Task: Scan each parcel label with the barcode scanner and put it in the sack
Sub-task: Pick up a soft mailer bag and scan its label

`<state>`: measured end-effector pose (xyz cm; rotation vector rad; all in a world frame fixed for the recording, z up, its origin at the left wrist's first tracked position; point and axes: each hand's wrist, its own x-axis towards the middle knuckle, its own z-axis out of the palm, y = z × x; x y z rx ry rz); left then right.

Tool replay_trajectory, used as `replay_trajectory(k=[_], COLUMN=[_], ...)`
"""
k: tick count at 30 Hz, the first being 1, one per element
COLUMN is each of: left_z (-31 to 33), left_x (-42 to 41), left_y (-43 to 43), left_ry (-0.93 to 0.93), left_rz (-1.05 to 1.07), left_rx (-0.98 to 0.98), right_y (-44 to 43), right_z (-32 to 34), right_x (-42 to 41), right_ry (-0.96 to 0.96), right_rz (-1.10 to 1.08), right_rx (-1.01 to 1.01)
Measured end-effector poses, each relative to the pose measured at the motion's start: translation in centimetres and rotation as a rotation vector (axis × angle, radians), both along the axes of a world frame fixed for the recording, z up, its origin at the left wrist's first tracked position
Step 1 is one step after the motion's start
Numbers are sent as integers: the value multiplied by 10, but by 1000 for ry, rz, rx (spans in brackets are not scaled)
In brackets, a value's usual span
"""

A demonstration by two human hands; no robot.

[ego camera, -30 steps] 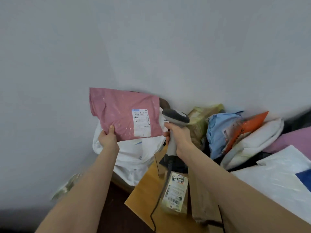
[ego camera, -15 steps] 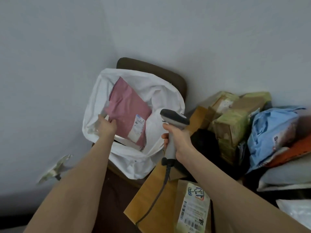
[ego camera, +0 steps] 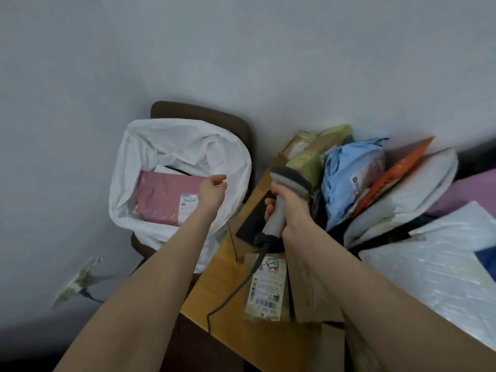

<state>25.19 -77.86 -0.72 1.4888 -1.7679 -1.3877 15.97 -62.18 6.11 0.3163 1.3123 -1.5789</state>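
A pink parcel (ego camera: 163, 197) with a white label lies flat inside the open white sack (ego camera: 150, 140), which sits on a brown chair. My left hand (ego camera: 213, 187) hovers over the sack's right side, fingers loosely curled and holding nothing. My right hand (ego camera: 288, 208) grips the handle of the grey barcode scanner (ego camera: 290, 178) above the wooden table, its cable trailing down toward the near edge. A brown parcel with a printed label (ego camera: 267, 288) lies on the table just below the scanner.
A heap of parcels covers the table's right side: a light blue bag (ego camera: 346, 178), an orange mailer (ego camera: 394, 175), white bags (ego camera: 410, 200), taped boxes (ego camera: 308, 154) and a bubble mailer (ego camera: 440, 277). The wooden table (ego camera: 228, 304) shows at its left edge. Grey walls meet behind the chair (ego camera: 204, 114).
My left hand lowered the pink parcel into the sack and let go of it; the parcel now lies flat inside. My right hand kept hold of the scanner.
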Motion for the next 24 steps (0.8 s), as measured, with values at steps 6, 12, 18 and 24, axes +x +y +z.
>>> replay_trajectory(k=[6, 12, 18, 24], left_z=[35, 43, 41, 38], left_x=[-9, 5, -4, -22], left_y=[85, 162, 200, 219], left_ry=[-30, -139, -182, -198], left_rz=[-218, -391, -568, -796], left_rx=[-2, 51, 32, 26], right_y=[80, 141, 176, 203], right_z=[3, 4, 10, 10], right_x=[-6, -2, -1, -5], right_ry=[-17, 6, 89, 144], right_rz=[-25, -70, -133, -223], right_rx=[5, -29, -19, -6])
